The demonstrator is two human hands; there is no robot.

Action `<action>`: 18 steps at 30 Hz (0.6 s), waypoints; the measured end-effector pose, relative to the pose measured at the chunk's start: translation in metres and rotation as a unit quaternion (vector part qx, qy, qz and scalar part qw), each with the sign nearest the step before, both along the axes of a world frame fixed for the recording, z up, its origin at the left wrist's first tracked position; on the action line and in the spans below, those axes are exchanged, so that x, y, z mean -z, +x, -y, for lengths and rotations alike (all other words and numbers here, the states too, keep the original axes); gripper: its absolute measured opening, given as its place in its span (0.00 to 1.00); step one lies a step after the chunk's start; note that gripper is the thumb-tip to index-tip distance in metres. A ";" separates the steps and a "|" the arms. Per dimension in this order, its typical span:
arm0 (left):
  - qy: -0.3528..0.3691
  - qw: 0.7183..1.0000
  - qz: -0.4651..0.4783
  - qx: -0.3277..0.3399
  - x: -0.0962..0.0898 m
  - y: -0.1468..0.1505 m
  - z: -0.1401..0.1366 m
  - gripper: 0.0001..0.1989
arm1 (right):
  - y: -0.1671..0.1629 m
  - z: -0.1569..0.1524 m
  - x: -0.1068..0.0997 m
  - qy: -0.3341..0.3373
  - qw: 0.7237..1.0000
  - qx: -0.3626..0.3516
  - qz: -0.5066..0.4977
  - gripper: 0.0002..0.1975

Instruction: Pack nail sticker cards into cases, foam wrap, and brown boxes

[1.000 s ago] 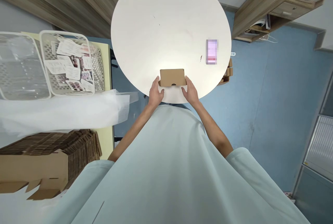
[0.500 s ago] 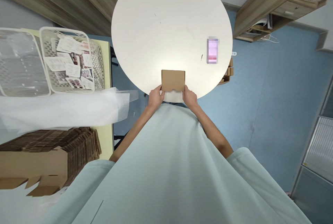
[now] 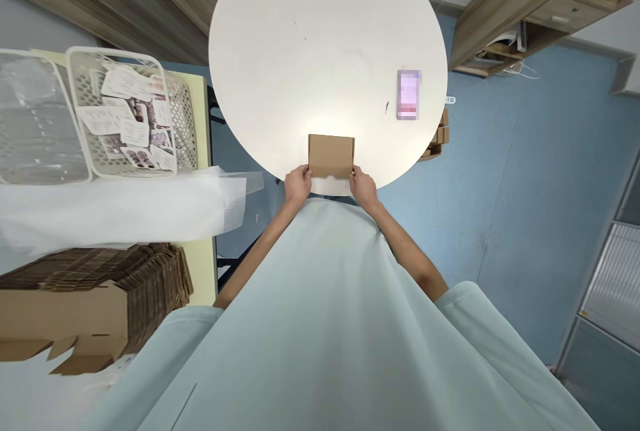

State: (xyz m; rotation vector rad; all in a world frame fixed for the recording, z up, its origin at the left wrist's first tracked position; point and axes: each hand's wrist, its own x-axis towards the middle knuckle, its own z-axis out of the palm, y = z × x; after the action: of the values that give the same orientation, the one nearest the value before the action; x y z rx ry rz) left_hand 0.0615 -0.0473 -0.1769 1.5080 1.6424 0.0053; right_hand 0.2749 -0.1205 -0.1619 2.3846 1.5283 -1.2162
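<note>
1. The left hand (image 3: 298,184) pinches the near left corner of a brown cardboard box (image 3: 331,155).
2. The right hand (image 3: 363,187) pinches the near right corner.
3. The box sits between both hands, by the near edge of a round white table (image 3: 325,24).
4. Farther off, toward the table's right side, lies a phone (image 3: 408,95), blurred.

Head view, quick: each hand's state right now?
Left hand: closed, holding the cardboard box at its near left corner.
Right hand: closed, holding its near right corner.
</note>
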 end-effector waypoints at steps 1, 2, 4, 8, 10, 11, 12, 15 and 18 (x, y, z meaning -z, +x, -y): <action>-0.001 1.000 0.002 -0.005 0.002 0.000 0.001 0.23 | 0.001 0.001 0.003 0.006 1.000 0.010 -0.007 0.22; -0.002 1.000 0.004 -0.010 0.004 0.000 0.002 0.23 | 0.003 0.001 0.007 0.015 1.000 0.021 -0.015 0.22; -0.003 1.000 0.010 -0.016 0.009 0.000 0.004 0.23 | 0.007 0.003 0.014 0.033 0.998 0.041 -0.031 0.21; -0.003 1.000 0.012 -0.018 0.018 -0.002 0.004 0.22 | 0.012 0.005 0.028 0.058 0.994 0.069 -0.055 0.23; -0.002 1.000 0.012 -0.018 0.022 -0.002 0.003 0.22 | 0.014 0.006 0.034 0.070 0.992 0.079 -0.061 0.24; 0.000 1.000 0.013 -0.019 0.024 -0.002 0.003 0.23 | 0.014 0.006 0.037 0.078 0.991 0.084 -0.066 0.25; 0.003 1.000 0.016 -0.021 0.025 -0.001 0.002 0.23 | 0.015 0.005 0.040 0.088 0.989 0.090 -0.073 0.26; 0.011 0.999 0.034 -0.023 0.026 0.000 0.001 0.22 | 0.017 0.005 0.048 0.118 0.979 0.120 -0.113 0.27; 0.027 0.997 0.070 -0.029 0.018 -0.001 0.002 0.18 | 0.022 0.007 0.046 0.162 0.964 0.151 -0.148 0.25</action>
State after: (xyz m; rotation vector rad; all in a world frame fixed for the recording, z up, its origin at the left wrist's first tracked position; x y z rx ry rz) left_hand 0.0606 -0.0490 -0.1952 1.4652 1.5837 0.1841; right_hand 0.2965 -0.1273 -0.2079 2.8391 1.5914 -1.5491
